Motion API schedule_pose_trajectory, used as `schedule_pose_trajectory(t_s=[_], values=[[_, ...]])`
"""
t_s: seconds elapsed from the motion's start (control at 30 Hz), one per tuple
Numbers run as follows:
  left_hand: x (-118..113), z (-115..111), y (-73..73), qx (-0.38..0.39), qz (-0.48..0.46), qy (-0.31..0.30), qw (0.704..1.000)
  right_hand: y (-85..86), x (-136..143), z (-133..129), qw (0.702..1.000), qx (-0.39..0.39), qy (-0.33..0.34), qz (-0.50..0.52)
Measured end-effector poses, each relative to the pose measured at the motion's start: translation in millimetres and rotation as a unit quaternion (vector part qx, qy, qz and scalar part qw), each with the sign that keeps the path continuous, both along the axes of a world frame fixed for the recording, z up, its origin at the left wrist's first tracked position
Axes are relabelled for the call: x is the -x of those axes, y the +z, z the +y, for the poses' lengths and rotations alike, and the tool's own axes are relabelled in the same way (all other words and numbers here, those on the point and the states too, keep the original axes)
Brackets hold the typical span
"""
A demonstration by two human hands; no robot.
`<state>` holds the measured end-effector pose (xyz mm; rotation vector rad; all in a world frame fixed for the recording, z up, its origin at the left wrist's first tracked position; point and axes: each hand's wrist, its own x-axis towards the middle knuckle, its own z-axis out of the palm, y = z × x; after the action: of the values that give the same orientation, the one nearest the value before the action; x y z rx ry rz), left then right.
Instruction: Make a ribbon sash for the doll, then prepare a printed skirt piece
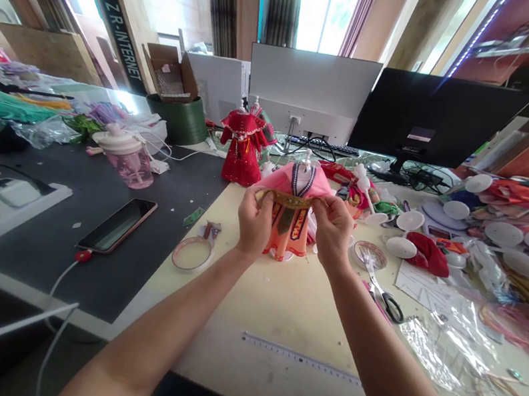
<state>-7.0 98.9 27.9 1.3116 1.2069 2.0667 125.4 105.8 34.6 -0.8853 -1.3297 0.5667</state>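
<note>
A small dress form (307, 155) stands upright on the table, wearing an orange doll skirt (282, 240) with red trim and a pink top with a dark beaded neckline. Across its waist runs a gold trim band (293, 200) along the lower edge of pink cloth (275, 178). My left hand (255, 220) pinches the left end of this band between thumb and fingers. At the other end, my right hand (333, 226) pinches it the same way. The band is stretched between both hands, in front of the form. The fingertips partly hide its ends.
A doll form in a red dress (243, 147) stands behind, left. Rolls of tape (192, 254), scissors (383, 295) and a ruler (301, 358) lie nearby. A phone (118, 225) and pink bottle (129, 158) are at left. Monitors (314, 84) stand behind; fabric and white stands (410, 220) crowd the right.
</note>
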Motion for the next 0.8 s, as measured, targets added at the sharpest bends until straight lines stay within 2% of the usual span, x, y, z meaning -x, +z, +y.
schedule_pose_trajectory(t_s=[0.8], values=[[-1.9, 12.0, -0.1, -0.001, -0.028, -0.070, 0.997, -1.8, 3.8, 9.2, 1.000, 0.005, -0.012, 0.024]])
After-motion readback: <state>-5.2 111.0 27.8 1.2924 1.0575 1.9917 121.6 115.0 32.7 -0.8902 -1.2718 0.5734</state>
